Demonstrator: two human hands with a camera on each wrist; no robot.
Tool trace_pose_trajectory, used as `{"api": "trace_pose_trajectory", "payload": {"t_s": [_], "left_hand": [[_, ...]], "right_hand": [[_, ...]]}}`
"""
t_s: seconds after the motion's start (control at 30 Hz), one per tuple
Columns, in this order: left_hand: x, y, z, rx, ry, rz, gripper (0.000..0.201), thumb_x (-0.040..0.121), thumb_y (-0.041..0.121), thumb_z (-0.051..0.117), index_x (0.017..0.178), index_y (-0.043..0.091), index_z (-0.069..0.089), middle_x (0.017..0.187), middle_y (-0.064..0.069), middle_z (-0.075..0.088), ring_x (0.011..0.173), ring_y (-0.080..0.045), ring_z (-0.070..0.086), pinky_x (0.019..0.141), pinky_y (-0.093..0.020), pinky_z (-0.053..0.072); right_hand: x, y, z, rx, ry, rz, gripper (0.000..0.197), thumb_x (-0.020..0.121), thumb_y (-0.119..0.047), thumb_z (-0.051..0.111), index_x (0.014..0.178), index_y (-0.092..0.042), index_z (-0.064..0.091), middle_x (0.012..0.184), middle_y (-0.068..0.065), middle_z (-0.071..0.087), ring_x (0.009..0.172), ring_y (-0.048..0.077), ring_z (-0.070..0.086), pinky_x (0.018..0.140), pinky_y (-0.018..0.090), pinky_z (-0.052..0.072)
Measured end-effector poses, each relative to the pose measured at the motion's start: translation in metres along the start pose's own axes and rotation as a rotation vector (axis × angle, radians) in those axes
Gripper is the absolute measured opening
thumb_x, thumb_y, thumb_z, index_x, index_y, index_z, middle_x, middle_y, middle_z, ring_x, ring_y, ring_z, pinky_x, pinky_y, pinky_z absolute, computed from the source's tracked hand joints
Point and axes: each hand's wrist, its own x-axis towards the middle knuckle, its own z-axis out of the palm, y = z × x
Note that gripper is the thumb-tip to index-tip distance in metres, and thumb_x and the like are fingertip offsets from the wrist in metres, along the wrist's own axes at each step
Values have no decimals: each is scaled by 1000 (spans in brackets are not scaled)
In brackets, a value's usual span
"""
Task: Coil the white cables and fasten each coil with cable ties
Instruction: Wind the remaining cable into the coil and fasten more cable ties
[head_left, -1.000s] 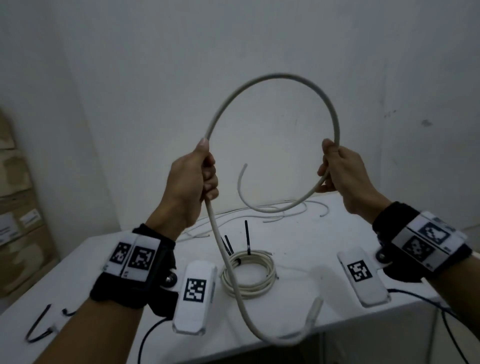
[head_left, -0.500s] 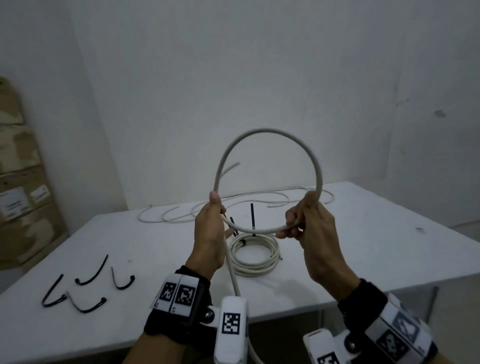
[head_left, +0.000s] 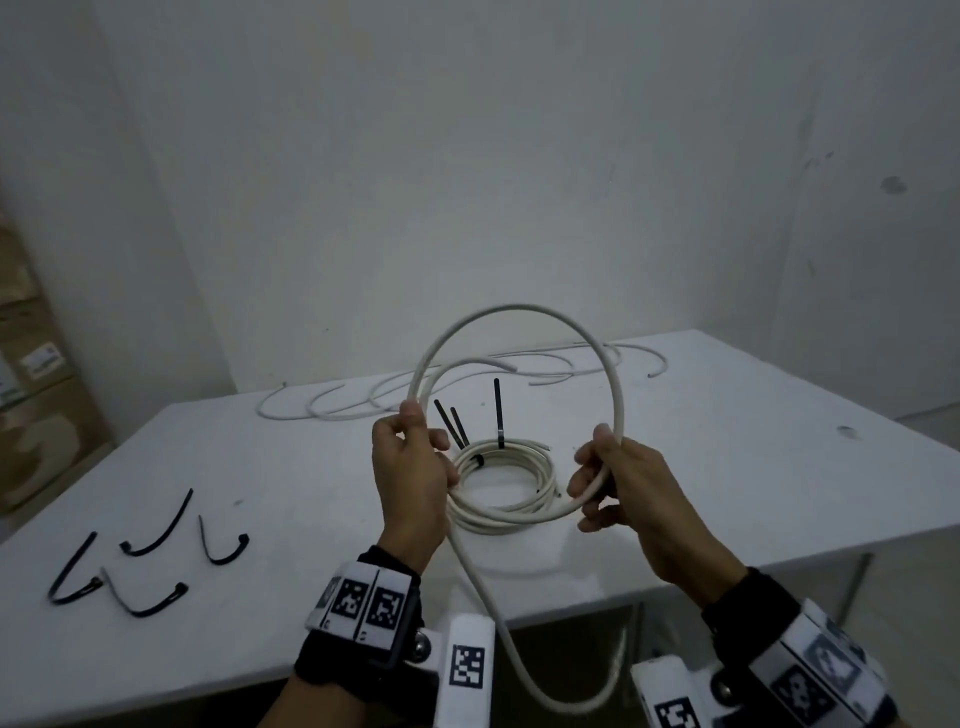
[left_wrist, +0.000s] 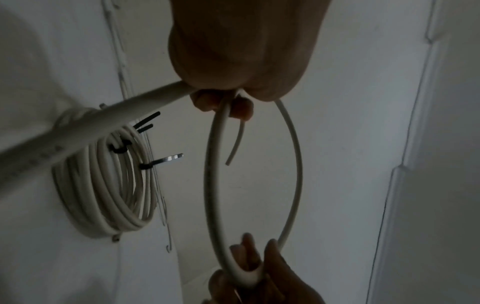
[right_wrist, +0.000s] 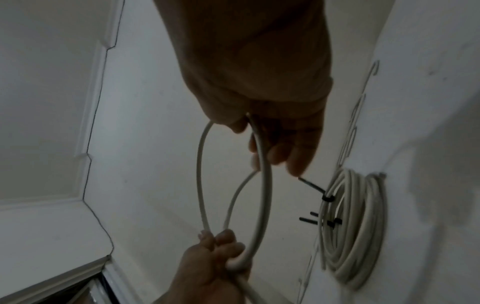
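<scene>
At the surface's (head_left: 727, 467) near-left corner lie four loose black cable ties (head_left: 150, 551), apart from both hands. To their right the left hand (head_left: 410, 467) is raised above the near edge, back toward the camera, thumb up, fingers curled round the white cable (head_left: 519, 312) where the loop closes; the free end of the cable pokes out past the thumb, and a long tail drops from the fist below the near edge and curls back up. The loop stands upright between the hands. Behind and below it, in the middle of the surface, rests a finished coil (head_left: 504, 488) bound with black ties whose tails stick up; more loose white cables (head_left: 363, 400) sprawl along the far edge. On the right, the right hand (head_left: 618, 483) holds the loop's lower right side, thumb on top and fingers curled under, wrist angled in from the near-right. Against half a second ago, both hands sit lower and closer to the near edge, and the loop looks wider; a second ago the hands were much higher and wider apart, with the cable only an open arc.
</scene>
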Motion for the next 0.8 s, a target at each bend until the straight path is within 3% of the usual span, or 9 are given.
{"api": "trace_pose_trajectory", "payload": {"t_s": [0.03, 0.1, 0.2, 0.33, 0.43, 0.53, 0.63, 0.7, 0.8], "left_hand": [[1, -2, 0, 33, -2, 24, 29, 100, 43, 40, 85, 18, 45, 65, -1, 53, 41, -10, 37, 40, -22, 32], [6, -8, -2, 112, -11, 59, 31, 97, 47, 42, 85, 19, 47, 67, 0, 51, 51, -12, 40, 49, -26, 33], [13, -13, -4, 173, -81, 101, 31, 97, 48, 45, 83, 20, 48, 65, 2, 50, 56, -13, 41, 53, -30, 33], [14, -9, 0, 184, -261, 142, 29, 99, 37, 46, 79, 16, 46, 53, 9, 43, 48, -8, 36, 47, -23, 30], [12, -2, 2, 173, -409, 141, 28, 100, 32, 46, 78, 15, 44, 49, 13, 39, 46, -6, 31, 41, -17, 28], [13, 6, 1, 220, -477, 155, 30, 99, 34, 47, 75, 16, 42, 49, 11, 39, 44, -6, 31, 40, -19, 25], [18, 14, -3, 298, -453, 178, 30, 99, 37, 47, 81, 13, 44, 51, 5, 48, 39, -8, 34, 36, -21, 27], [20, 21, -4, 326, -423, 176, 31, 99, 38, 46, 84, 11, 45, 56, -4, 59, 35, -16, 39, 35, -22, 32], [28, 31, -8, 310, -373, 116, 29, 100, 37, 46, 89, 9, 45, 68, -11, 69, 37, -27, 52, 41, -28, 43]], "right_hand": [[3, 2, -5, -86, 45, -8, 33, 96, -34, 49, 108, -4, 54, 83, 9, 63, 63, 16, 58, 57, 35, 55], [11, 2, -16, -314, 223, -143, 48, 88, -29, 65, 127, -13, 43, 106, 6, 56, 83, 17, 58, 72, 34, 51], [17, -20, -24, -466, 327, -508, 63, 76, -26, 77, 128, -22, 41, 111, -1, 51, 97, 13, 52, 80, 24, 43], [42, -57, -26, -392, 28, -325, 66, 70, -38, 81, 125, -28, 46, 117, -2, 54, 109, 11, 52, 85, 24, 44], [67, -83, -19, -615, -277, -136, 85, 64, -45, 82, 135, -26, 41, 127, -1, 52, 112, 14, 52, 86, 24, 45], [75, -96, -4, -913, -531, -6, 62, 71, -44, 77, 122, -16, 56, 109, 2, 66, 105, 23, 61, 86, 32, 46], [82, -93, 6, -757, -600, 19, 31, 86, -36, 67, 93, -6, 66, 72, 4, 65, 70, 22, 66, 64, 31, 52], [84, -87, 12, -548, -559, 25, 29, 89, -34, 63, 75, -9, 57, 54, -2, 48, 48, 14, 48, 51, 25, 44], [82, -78, 13, -358, -527, 5, 34, 91, -34, 60, 67, -17, 44, 48, -7, 30, 42, 8, 27, 40, 19, 28]]}}
